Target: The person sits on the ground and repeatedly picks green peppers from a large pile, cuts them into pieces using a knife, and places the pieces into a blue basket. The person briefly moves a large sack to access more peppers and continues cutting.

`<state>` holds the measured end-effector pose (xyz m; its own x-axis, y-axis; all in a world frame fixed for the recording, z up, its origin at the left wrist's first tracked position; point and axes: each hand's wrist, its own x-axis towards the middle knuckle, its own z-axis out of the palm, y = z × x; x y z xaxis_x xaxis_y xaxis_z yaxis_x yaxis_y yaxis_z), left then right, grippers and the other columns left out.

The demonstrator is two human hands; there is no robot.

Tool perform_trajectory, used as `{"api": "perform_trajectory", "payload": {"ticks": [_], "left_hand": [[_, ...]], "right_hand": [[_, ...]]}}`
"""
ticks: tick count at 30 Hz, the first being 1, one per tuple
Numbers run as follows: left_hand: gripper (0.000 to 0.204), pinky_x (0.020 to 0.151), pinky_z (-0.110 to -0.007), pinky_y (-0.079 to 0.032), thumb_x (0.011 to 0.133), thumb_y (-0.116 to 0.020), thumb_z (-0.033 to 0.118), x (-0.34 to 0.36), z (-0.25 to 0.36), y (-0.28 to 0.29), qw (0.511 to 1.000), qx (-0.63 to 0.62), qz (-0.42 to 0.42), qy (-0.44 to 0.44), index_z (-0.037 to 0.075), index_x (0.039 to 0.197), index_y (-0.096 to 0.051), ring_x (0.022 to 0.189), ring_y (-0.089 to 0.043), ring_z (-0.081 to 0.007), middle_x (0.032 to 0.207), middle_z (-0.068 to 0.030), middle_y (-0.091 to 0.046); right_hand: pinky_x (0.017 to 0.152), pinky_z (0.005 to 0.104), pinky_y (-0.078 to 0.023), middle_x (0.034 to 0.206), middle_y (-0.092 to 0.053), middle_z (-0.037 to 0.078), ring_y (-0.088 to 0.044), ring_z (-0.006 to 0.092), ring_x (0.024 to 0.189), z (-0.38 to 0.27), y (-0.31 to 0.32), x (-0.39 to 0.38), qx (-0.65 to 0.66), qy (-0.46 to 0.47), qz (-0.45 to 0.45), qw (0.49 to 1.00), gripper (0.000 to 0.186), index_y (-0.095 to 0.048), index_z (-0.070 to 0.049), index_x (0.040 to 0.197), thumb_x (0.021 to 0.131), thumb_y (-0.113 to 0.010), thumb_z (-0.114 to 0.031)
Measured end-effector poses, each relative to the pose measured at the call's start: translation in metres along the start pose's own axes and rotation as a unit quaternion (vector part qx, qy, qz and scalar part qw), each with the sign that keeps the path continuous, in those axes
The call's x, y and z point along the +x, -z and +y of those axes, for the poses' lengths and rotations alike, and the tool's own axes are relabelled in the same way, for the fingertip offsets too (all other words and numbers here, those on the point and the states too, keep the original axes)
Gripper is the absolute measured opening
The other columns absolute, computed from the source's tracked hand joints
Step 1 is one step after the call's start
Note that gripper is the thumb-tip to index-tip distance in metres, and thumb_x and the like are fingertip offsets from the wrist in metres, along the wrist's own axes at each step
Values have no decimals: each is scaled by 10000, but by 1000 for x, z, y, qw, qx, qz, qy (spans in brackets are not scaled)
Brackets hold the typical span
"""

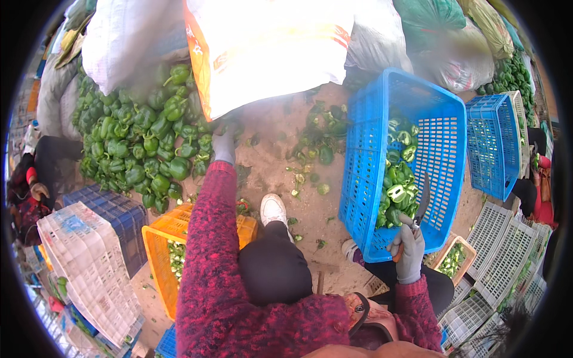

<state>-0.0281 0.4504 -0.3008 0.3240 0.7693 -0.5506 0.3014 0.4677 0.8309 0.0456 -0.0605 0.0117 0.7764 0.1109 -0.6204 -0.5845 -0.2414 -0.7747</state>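
Note:
My left hand [224, 147], in a grey glove, reaches forward to the right edge of a large heap of green bell peppers [143, 140]. It is just below the corner of a white and orange sack [268, 53]; its fingers are too blurred and hidden to tell whether they hold anything. My right hand [410, 255], also gloved in grey, is closed around a knife [424, 200] whose blade points up and away. Hand and knife are at the near side of a tilted blue crate [365, 149]. Inside that crate lie cut green peppers [399, 190], some showing pale insides.
Pepper scraps [319, 140] litter the dirt floor between the heap and crate. A yellow crate [164, 238] with pepper trimmings stands left of my legs, beside white crates [89, 262]. More blue crates [492, 143] and grey crates [501, 256] stand right, with people at both sides.

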Motion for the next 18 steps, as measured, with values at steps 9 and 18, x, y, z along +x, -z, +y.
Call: {"api": "perform_trajectory", "payload": {"ticks": [9,18], "left_hand": [[698,1076,-346,-474,883,-821,212,-253,164,-56,868,39,-478,-129,29,1449,-457,1245,-574,-183,1368,-97,-578],[626,1088,-347,-444,942,-739,192,-462,228,-97,792,2,-588,-166,24,1454,-419,1229,-564,-177,1317,-86,-565]], "right_hand": [[494,236,-440,718,-578,4,-534,88,520,-52,-22,-23,-134,42,-207,968,369,-595,-8,1244,1041,-623,-316],[523,245,-444,797,-589,14,-562,89,591,-53,21,-118,-16,138,-206,969,434,-600,-23,1253,1025,-649,-389]]}}
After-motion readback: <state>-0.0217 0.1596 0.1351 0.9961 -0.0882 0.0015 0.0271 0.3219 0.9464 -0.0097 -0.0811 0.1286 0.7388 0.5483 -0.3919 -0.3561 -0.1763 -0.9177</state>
